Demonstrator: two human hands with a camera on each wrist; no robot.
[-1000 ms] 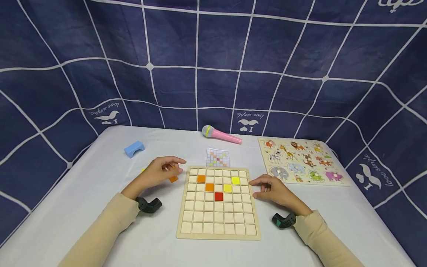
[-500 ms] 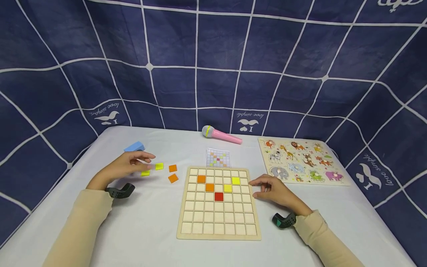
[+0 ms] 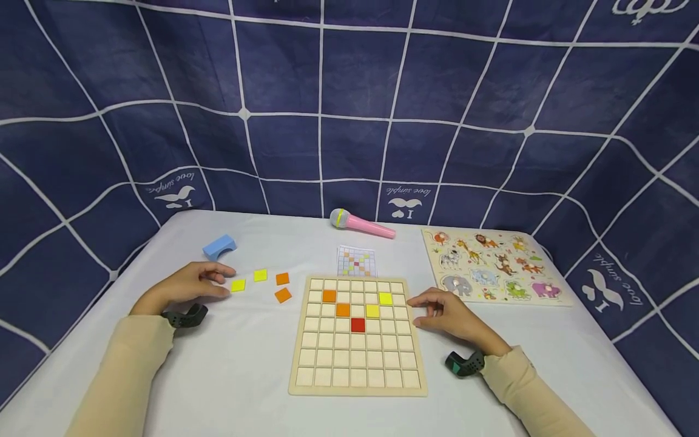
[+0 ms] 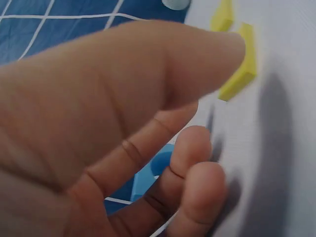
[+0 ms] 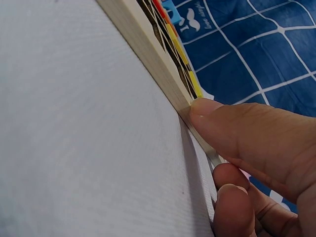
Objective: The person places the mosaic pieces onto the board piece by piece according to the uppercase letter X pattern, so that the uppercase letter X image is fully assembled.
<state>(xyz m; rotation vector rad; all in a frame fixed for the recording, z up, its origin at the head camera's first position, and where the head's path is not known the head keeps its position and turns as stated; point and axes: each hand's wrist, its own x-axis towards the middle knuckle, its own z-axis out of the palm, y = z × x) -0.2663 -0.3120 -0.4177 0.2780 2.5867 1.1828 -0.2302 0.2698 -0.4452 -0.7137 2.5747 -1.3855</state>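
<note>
left hand [image 3: 188, 284] resting by yellow tile [image 3: 238, 285], right hand [image 3: 448, 314] touching grid board [image 3: 357, 388] right edge, pink microphone [image 3: 361, 224] behind

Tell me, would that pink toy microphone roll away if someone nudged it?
Probably: the pink microphone lies on its side with a round body, so it may roll. It looks like light plastic, likely stiff, and its tapered handle might make it curve.

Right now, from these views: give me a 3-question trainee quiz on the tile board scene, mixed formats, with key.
1. True or false: the left hand holds an orange tile.
2. How many coloured tiles sit in the grid board?
3. What does the right hand touch? A) pink microphone B) the grid board's right edge C) animal puzzle

Key: 1 false, it is beside a loose yellow tile; 2 five; 3 B.
</note>
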